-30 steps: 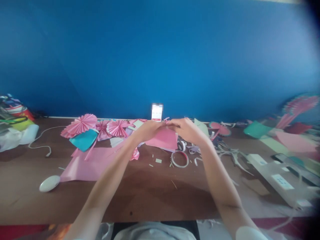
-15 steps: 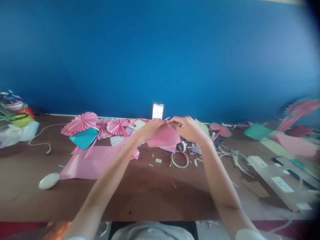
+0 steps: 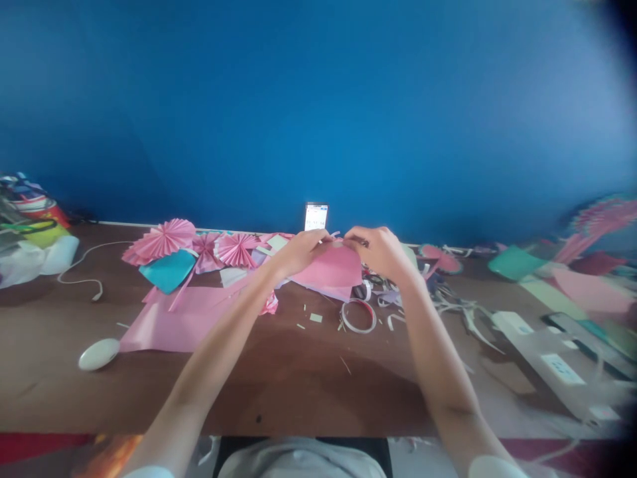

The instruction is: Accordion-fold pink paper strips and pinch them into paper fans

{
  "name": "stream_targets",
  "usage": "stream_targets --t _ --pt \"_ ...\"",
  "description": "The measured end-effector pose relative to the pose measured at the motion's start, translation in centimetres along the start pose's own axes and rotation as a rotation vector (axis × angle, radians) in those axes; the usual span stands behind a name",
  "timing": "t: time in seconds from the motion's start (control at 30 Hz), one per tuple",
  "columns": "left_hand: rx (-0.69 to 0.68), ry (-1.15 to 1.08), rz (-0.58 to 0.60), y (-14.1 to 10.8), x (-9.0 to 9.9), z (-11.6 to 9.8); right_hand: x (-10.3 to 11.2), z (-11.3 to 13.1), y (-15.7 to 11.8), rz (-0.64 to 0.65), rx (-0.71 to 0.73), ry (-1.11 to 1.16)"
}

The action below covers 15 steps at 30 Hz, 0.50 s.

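Observation:
Near the back of the brown table, my left hand [image 3: 303,251] has its fingers closed at the upper left edge of a pink paper piece [image 3: 331,271]. Across from it, my right hand [image 3: 378,249] pinches at the upper right of the same paper, with a small gap between the two hands. A thin pale strip sticks up between my fingertips; its detail is too small to tell. Behind my hands a lit phone [image 3: 316,216] stands upright against the blue wall.
Pink paper fans [image 3: 169,240], a teal paper [image 3: 168,271] and a pink sheet [image 3: 169,325] lie left. A white mouse [image 3: 99,354] sits front left. A tape roll [image 3: 359,317] lies centrally, a power strip [image 3: 540,358] right.
My hands have moved slightly apart, the left one to the left and the right one a little to the right. More of the pink paper's top edge shows between them.

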<state>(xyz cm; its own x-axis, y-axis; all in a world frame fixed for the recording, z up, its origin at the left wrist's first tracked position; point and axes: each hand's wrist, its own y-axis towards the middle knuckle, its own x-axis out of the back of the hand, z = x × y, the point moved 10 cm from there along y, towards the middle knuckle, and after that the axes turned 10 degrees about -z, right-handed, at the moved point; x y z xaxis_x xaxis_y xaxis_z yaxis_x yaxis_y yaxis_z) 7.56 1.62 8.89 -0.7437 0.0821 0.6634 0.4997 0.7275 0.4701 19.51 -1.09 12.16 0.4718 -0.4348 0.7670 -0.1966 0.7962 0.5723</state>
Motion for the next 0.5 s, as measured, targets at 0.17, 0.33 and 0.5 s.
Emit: stream_targets --t 0.17,0.33,0.5 --pt "-0.023 0.009 -0.011 0.3 0.3 0.1 0.3 -0.2 0.1 -0.031 0.004 0.020" --pt "-0.027 0.026 -0.021 0.3 0.4 0.5 -0.1 -0.2 0.1 -0.013 0.009 0.011" --pt "-0.051 0.079 -0.026 0.2 0.0 0.8 -0.2 0.9 -0.3 0.004 0.059 -0.046"
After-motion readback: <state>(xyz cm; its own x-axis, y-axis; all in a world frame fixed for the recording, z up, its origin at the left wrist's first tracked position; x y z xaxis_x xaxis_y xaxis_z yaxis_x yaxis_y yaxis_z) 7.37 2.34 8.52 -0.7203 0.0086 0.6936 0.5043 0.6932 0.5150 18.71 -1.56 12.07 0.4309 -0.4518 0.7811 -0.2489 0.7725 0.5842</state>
